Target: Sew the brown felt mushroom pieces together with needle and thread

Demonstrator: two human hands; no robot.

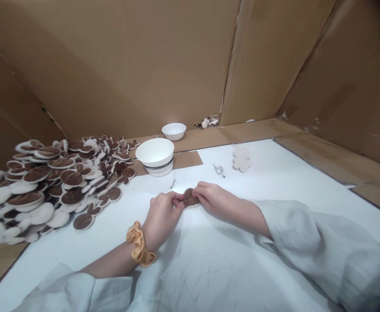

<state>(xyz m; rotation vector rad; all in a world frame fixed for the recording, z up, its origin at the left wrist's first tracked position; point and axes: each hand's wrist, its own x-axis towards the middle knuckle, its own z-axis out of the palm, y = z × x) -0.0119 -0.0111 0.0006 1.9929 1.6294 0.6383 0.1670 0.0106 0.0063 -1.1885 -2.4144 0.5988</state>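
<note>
A small brown felt piece with a pale edge (190, 198) is held low over the white work surface (215, 242), between my two hands. My left hand (164, 212), with a yellow scrunchie (140, 245) at the wrist, pinches its left side. Thumb and fingers of my right hand (212, 197) are closed on its right side. The fingers hide part of the piece. Whether a needle or thread is in them, I cannot tell. Beyond my left hand, a short dark thread (173, 183) lies by the bowls.
A large heap of brown and white felt pieces (73, 177) fills the left. Stacked white bowls (155, 151) and another white bowl (174, 131) stand ahead. Tangled dark thread (219, 170) and a pale flower-shaped piece (241, 160) lie at right. Cardboard walls (144, 65) enclose the back.
</note>
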